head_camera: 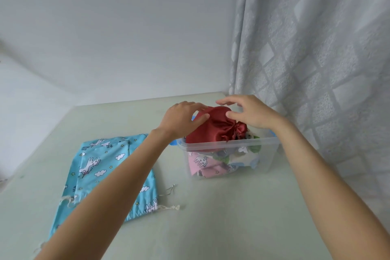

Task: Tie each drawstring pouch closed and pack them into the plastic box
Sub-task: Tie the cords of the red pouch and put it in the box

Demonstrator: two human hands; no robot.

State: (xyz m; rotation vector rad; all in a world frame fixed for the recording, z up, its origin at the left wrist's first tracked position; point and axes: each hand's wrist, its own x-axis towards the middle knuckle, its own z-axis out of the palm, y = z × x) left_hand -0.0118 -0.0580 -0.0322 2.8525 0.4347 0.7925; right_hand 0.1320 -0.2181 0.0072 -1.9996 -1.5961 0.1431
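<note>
A clear plastic box [266,155] stands on the pale table, with several printed pouches inside, one of them pink [202,164]. A red satin pouch [213,127], its neck tied in a bow, lies on top of the pile and rises above the rim. My left hand [183,117] touches the pouch's left side with nearly straight fingers. My right hand [251,112] hovers over its right side, fingers spread and relaxed, thumb near the fabric. Blue unicorn-print pouches [101,167] lie flat on the table to the left, drawstrings loose at their near edge.
A grey patterned curtain [316,59] hangs close behind and to the right of the box. A white wall runs behind the table [211,217]. A small metal clip [171,190] lies between the blue pouches and the box.
</note>
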